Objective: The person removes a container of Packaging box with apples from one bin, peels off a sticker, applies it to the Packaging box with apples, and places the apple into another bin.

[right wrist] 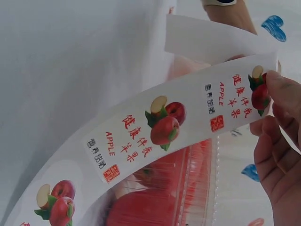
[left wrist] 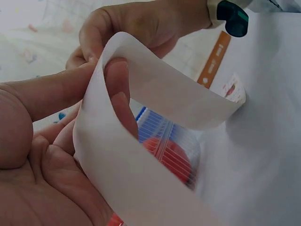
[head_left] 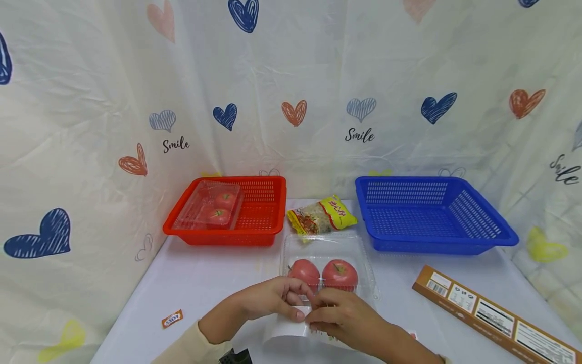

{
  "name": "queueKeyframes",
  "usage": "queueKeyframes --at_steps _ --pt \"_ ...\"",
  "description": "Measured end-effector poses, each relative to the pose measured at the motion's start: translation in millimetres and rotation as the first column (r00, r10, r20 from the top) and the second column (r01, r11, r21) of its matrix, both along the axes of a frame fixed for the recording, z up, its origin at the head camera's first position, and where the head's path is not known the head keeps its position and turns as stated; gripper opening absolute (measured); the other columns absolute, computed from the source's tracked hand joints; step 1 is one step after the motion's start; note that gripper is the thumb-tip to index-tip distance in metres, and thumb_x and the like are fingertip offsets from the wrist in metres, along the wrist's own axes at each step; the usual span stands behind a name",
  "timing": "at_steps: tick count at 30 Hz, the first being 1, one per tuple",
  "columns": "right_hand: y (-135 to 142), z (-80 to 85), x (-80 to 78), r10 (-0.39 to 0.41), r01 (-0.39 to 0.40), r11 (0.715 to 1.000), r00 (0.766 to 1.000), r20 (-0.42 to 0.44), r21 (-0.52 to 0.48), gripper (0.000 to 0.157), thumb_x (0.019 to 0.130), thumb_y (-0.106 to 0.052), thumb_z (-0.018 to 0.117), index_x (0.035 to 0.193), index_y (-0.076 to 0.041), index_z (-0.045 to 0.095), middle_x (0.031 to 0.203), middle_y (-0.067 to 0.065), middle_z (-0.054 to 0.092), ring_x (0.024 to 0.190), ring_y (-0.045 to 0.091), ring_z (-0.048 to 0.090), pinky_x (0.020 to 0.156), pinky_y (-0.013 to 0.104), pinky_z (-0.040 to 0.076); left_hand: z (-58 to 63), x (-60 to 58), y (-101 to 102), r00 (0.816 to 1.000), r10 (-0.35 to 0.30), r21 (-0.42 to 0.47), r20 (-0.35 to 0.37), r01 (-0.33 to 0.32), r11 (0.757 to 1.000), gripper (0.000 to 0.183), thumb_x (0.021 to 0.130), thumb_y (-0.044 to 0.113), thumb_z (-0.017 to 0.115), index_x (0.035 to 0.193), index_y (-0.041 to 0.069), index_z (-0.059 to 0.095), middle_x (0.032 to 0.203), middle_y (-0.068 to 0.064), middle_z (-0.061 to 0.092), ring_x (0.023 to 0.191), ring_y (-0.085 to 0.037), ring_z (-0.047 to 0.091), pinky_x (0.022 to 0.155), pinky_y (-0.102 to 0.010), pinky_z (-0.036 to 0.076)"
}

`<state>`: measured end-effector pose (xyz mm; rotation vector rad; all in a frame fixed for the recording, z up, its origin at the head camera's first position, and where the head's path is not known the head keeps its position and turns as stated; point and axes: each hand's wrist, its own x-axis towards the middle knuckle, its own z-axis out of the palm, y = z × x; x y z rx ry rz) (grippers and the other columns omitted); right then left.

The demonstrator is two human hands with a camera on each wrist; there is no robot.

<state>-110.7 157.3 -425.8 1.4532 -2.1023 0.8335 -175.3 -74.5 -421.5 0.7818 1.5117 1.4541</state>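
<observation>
A white strip of apple stickers, printed with red apples and lettering, is bent into a loop between my hands. My left hand holds the strip at the bend, its thumb on the blank backing in the left wrist view. Thumb and fingers of my right hand pinch the strip's end beside an apple picture. Just beyond the hands sits a clear plastic box with two red apples, a left apple and a right apple. My fingers overlap its near edge in the head view.
A red basket at the back left holds another clear box of apples. A blue basket stands at the back right, with a yellow food packet between them. A long brown box lies right, a small orange packet left.
</observation>
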Motion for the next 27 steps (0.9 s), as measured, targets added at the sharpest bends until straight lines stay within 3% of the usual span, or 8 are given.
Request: queueKeyframes --at_steps 7,12,15,20,27 --pt "0.9 1.5 -0.1 0.015 -0.015 1.000 0.998 0.053 0.005 0.018 0.085 -0.012 0.075 0.102 -0.018 0.074 0.099 -0.006 0.057 0.087 0.003 0.057 0.079 0.011 0.048 -1.8 -4.5 0.0 0.999 -0.035 0.016 0.035 0.034 0.999 0.040 0.093 -0.003 0.058 0.131 -0.004 0.048 0.089 0.001 0.069 0.082 -0.010 0.060 0.080 -0.021 0.049" --pt "0.8 -1.8 -0.6 0.043 -0.042 0.999 0.999 0.034 -0.028 0.010 0.087 -0.013 0.074 0.096 -0.018 0.073 0.098 -0.006 0.057 0.088 0.002 0.056 0.079 0.011 0.048 -4.6 -5.1 0.6 1.000 -0.029 -0.016 0.010 0.029 0.999 0.033 0.092 -0.004 0.059 0.123 -0.010 0.053 0.086 0.002 0.068 0.078 -0.009 0.058 0.076 -0.019 0.048" --pt "1.3 -3.7 -0.7 0.049 -0.048 0.998 0.999 0.018 -0.038 0.012 0.084 -0.011 0.076 0.093 -0.018 0.073 0.097 -0.006 0.057 0.087 0.003 0.056 0.079 0.011 0.048 -3.6 -4.2 -1.2 0.999 0.004 -0.055 -0.055 -0.007 0.998 0.027 0.091 -0.001 0.062 0.116 -0.011 0.060 0.085 0.002 0.068 0.077 -0.008 0.058 0.071 -0.018 0.048" --pt "4.6 -4.7 0.5 0.049 -0.048 0.999 0.998 0.044 -0.023 0.016 0.082 -0.008 0.078 0.093 -0.018 0.072 0.097 -0.006 0.056 0.084 0.001 0.055 0.075 0.008 0.047 -1.6 -3.2 -6.1 0.984 0.059 -0.117 -0.169 -0.080 0.990 0.017 0.088 0.002 0.068 0.105 -0.003 0.070 0.082 -0.002 0.070 0.072 -0.007 0.058 0.065 -0.018 0.047" --pt "12.3 -3.9 1.2 0.008 -0.008 1.000 0.998 0.057 -0.002 0.005 0.089 -0.018 0.072 0.093 -0.021 0.073 0.097 -0.009 0.055 0.085 0.001 0.054 0.078 0.010 0.047 -1.9 -2.2 -12.3 0.960 0.089 -0.169 -0.267 -0.138 0.976 0.012 0.084 0.004 0.075 0.096 0.004 0.075 0.078 -0.005 0.071 0.066 -0.007 0.057 0.059 -0.019 0.045"
